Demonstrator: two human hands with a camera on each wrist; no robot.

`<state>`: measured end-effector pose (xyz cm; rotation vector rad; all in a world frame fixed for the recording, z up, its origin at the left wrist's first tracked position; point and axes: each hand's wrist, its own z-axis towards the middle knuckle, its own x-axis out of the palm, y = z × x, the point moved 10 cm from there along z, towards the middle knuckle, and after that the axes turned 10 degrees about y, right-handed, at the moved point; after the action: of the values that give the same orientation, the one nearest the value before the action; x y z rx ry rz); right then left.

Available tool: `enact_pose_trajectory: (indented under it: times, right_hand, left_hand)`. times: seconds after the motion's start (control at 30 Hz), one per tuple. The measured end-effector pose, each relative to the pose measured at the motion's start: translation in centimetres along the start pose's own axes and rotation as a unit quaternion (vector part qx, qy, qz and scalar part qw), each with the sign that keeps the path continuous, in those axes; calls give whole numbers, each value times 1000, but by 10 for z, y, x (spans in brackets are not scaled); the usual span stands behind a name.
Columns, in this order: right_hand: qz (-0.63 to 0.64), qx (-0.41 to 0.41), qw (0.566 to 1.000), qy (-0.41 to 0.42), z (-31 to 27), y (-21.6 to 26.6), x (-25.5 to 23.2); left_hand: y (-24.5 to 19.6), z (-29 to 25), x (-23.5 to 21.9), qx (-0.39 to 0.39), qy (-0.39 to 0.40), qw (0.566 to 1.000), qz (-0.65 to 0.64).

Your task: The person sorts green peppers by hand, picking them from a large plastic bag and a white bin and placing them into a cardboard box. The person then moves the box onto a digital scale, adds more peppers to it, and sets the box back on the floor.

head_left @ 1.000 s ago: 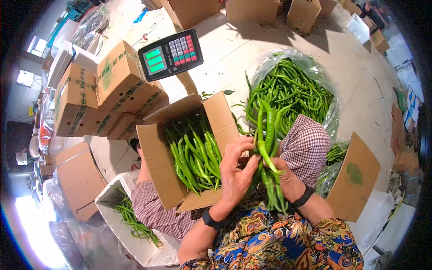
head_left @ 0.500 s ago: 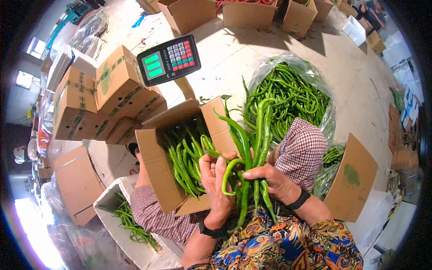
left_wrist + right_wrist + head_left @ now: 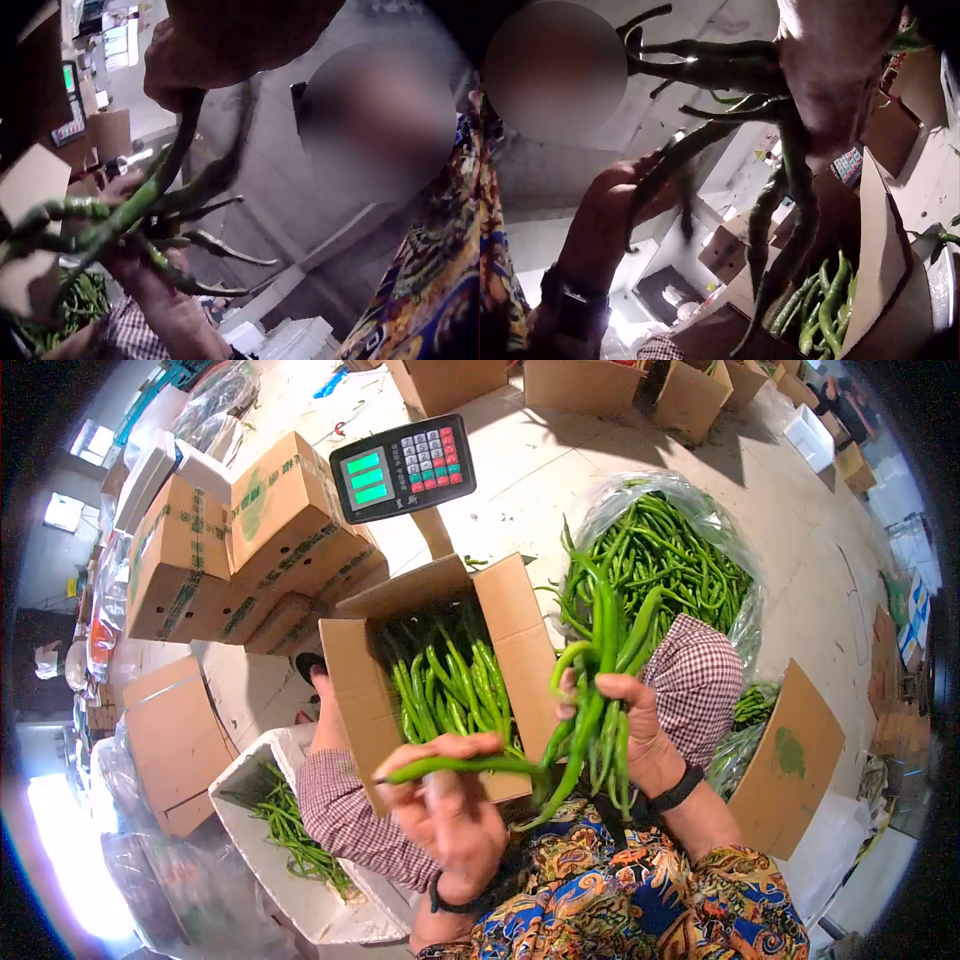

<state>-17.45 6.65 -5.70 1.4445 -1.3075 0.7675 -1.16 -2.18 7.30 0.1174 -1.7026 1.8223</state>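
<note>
In the head view my right hand (image 3: 640, 735) grips a bunch of long green peppers (image 3: 606, 630) by its middle. My left hand (image 3: 450, 815), at the near edge of the open carton (image 3: 350, 690), holds one long pepper (image 3: 470, 764) lying crosswise along its fingers; its far end reaches the bunch. More peppers (image 3: 455, 690) lie lengthwise inside the carton. The right wrist view shows the bunch (image 3: 795, 195) hanging from my right hand (image 3: 832, 67), and my left hand (image 3: 619, 195) beyond it.
A plastic-lined heap of peppers (image 3: 680, 550) lies ahead on the right. The scale display (image 3: 402, 468) stands behind the carton, stacked closed cartons (image 3: 270, 520) to its left. A white foam box (image 3: 370, 920) with some peppers is at lower left; a cardboard flap (image 3: 790, 760) is at right.
My left hand has moved away from the bunch, left and toward the body, with one pepper. My right hand keeps the bunch, now slightly further right. The whole head view has shifted a little.
</note>
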Motion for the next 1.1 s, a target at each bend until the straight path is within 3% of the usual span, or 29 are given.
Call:
enact_pose_trajectory:
  times: [0.07,0.1,0.13,0.17,0.2,0.23,0.3,0.33,0.37,0.4,0.43,0.5,0.57,0.63,0.67,0.73,0.77,0.8,0.9,0.93,0.97,1.0,1.07,1.1]
  right_hand:
    - [6,2,1000,-2,3,3,6]
    - [13,18,999,24,1,2,10]
    - [19,34,998,50,-4,1,12]
    - [18,34,998,52,-5,2,11]
    - [-3,30,995,93,-5,3,17]
    - [-23,26,990,134,-6,4,24]
    - [-24,57,988,145,-10,1,32]
    - [-25,88,984,155,-13,-6,35]
    - [-25,84,985,152,-13,-10,33]
    - [-22,86,984,155,-13,-13,37]
    - [-38,106,982,153,-15,-18,42]
    - [-7,132,976,172,-18,-30,50]
    - [18,153,967,201,-20,-41,57]
    - [66,216,939,259,-26,-59,65]
    - [34,189,944,268,-24,-58,77]
    - [9,193,947,256,-29,-62,89]
    - [-15,240,936,257,-34,-67,89]
    - [17,243,947,207,-36,-75,77]
    - [20,245,949,198,-38,-76,66]
    - [30,295,922,248,-44,-83,71]
    - [41,344,890,296,-53,-91,77]
    - [42,345,890,296,-53,-94,78]
    - [76,339,888,303,-53,-97,85]
    - [68,367,880,294,-54,-97,82]
  left_hand:
    - [-45,8,-20,32,-12,998,52]
    - [-67,3,-56,67,-123,987,83]
    - [-98,2,-84,135,-143,975,107]
    - [-125,4,-113,169,-157,972,49]
    - [-155,9,-131,190,-100,973,86]
    - [-183,7,-149,215,-135,946,201]
    - [-210,10,-187,148,-183,835,497]
    - [-221,9,-219,149,-186,834,498]
    - [-220,16,-234,96,-117,696,702]
    - [-204,21,-240,36,-41,511,858]
    - [-198,20,-227,37,-41,508,860]
    - [-172,5,-209,11,-90,693,715]
    - [-102,5,-177,-111,-62,888,442]
    - [-43,18,-103,-137,100,909,380]
    - [-17,21,-61,-136,175,923,314]
    - [36,12,-16,-222,261,931,123]
    - [48,7,3,-278,313,906,56]
    - [55,-1,23,-333,362,870,-11]
    - [65,1,33,-350,411,842,11]
    - [69,-3,37,-369,443,817,-8]
    - [66,-3,39,-343,498,796,29]
    - [72,0,35,-343,497,797,29]
    - [69,1,39,-227,572,787,31]
    - [73,0,38,-277,561,780,10]
